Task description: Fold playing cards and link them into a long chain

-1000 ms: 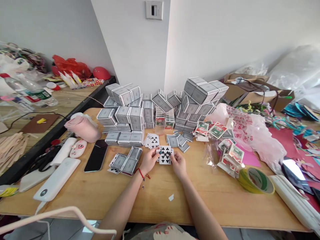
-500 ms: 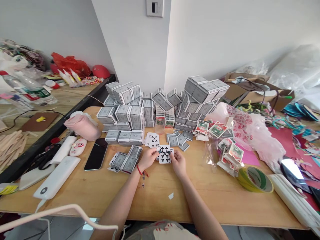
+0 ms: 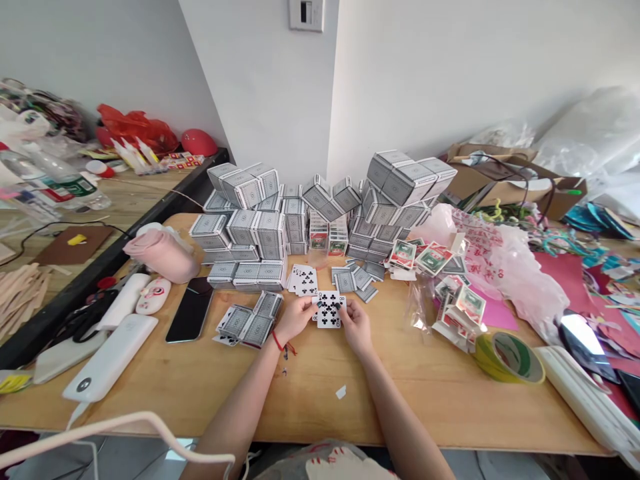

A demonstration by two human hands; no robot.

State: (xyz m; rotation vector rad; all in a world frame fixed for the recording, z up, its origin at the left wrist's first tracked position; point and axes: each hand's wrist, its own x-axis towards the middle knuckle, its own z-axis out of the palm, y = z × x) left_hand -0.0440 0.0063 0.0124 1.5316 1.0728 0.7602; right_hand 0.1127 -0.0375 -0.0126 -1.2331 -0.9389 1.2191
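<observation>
Near the middle of the table, my left hand [image 3: 297, 318] and my right hand [image 3: 355, 324] pinch playing cards [image 3: 329, 311] between them, both thumbs on the face. The front card is a nine of clubs, with an eight partly covered behind it. Just beyond lie face-up cards [image 3: 304, 280], a seven of clubs on top. Loose face-down cards [image 3: 354, 279] are scattered to their right. By my left wrist sits a structure of folded cards [image 3: 254, 320] with grey backs. Larger stacked blocks of folded cards [image 3: 245, 230] stand behind.
A phone [image 3: 190, 311], a power bank [image 3: 111, 358] and a pink roll [image 3: 163, 253] lie on the left. Card boxes [image 3: 459, 308], yellow tape [image 3: 509, 357] and a plastic bag [image 3: 520, 267] are on the right. A paper scrap [image 3: 341, 391] lies between my forearms.
The whole view has shifted very slightly. My hands keep the same pinch on the playing cards, and nothing else has visibly moved.
</observation>
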